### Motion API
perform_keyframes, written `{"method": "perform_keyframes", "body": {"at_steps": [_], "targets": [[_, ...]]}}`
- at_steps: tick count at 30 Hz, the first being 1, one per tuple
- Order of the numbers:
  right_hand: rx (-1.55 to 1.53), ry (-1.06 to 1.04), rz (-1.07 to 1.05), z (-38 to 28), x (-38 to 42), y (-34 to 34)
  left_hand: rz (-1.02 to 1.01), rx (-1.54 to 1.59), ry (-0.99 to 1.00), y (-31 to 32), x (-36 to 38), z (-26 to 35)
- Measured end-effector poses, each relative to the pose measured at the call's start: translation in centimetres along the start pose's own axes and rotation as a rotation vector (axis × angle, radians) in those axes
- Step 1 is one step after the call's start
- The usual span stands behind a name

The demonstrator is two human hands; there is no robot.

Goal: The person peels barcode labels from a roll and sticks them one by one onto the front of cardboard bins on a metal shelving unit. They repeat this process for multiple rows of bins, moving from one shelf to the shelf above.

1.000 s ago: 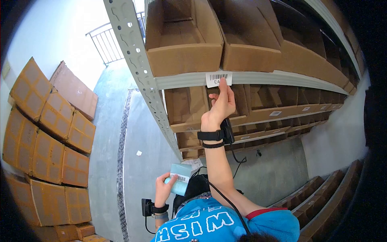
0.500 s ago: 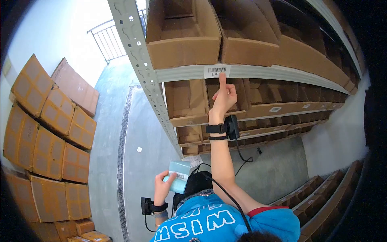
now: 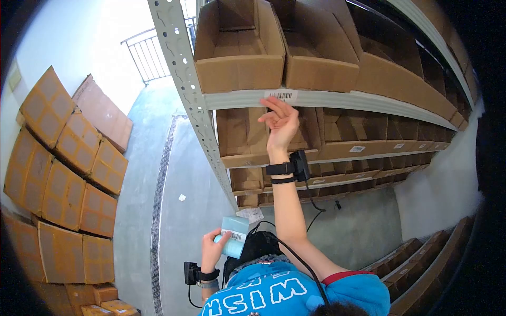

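Low in the view, my left hand (image 3: 212,248) is closed around a light-blue packet (image 3: 234,246) that bears a white barcode sticker (image 3: 232,235), with the thumb lying on its face. My right hand (image 3: 283,126) is raised to the shelving, palm up and fingers loosely stretched out, holding nothing. Its fingertips overlap the lower left of a white barcode label (image 3: 281,95) on the grey shelf beam (image 3: 337,98), hiding part of the label's print. Open cardboard bins (image 3: 240,73) stand just above that label, and more bins sit on the level behind my right hand.
A perforated metal upright (image 3: 182,68) borders the shelving at left. Large taped cartons (image 3: 68,184) are stacked along the left wall. Several bins (image 3: 421,263) line the lower right. Cables (image 3: 295,245) run from my wrist-mounted devices past my body.
My right hand has gone from pointing one finger at the shelf label to spreading several fingers, shifting slightly left and down. My left hand still holds the packet, now slightly lower.
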State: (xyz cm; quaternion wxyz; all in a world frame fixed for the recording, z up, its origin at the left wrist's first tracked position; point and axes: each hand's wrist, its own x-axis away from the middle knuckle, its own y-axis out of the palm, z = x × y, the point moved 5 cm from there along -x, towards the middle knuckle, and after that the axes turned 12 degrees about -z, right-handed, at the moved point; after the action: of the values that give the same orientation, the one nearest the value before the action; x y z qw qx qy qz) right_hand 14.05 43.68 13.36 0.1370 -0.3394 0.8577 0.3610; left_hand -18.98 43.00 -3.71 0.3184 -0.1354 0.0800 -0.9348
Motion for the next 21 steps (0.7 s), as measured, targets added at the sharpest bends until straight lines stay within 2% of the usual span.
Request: {"method": "perform_keyframes", "body": {"at_steps": [4,6,8,10,12,14,15,16,18,21], "targets": [[0.104,0.103,-0.152,1.0,0.9,1.1,-0.013,0.067,-0.033,1.0,0.4,0.4],[0.178,0.281,-0.217,2.5,2.5,1.4,-0.031,0.057,-0.019,1.5,0.4,0.3],[0.223,0.34,-0.364,4.8,6.4,1.2,-0.035,0.069,-0.009,2.0,0.2,0.3],[0.275,0.511,-0.493,4.7,12.2,0.4,-0.032,0.077,0.002,1.9,0.0,0.3],[0.499,0.621,-0.704,4.5,18.0,-1.1,-0.034,0.091,0.001,2.0,-0.2,0.2],[0.687,0.837,-0.784,2.7,22.5,-2.6,-0.059,0.125,-0.036,2.2,-0.4,-0.8],[0.767,0.875,-0.834,2.0,24.1,-3.4,-0.082,0.14,-0.043,2.4,-0.7,-1.0],[0.78,0.95,-0.798,0.8,25.5,-4.0,-0.098,0.111,-0.053,2.6,-0.9,-1.2],[0.614,1.056,-0.665,-0.7,27.9,-5.3,-0.126,0.06,-0.063,3.5,-1.2,-1.1],[0.47,1.03,-0.575,-2.1,29.9,-7.4,-0.215,0.056,-0.096,5.9,-1.2,0.2]]}}
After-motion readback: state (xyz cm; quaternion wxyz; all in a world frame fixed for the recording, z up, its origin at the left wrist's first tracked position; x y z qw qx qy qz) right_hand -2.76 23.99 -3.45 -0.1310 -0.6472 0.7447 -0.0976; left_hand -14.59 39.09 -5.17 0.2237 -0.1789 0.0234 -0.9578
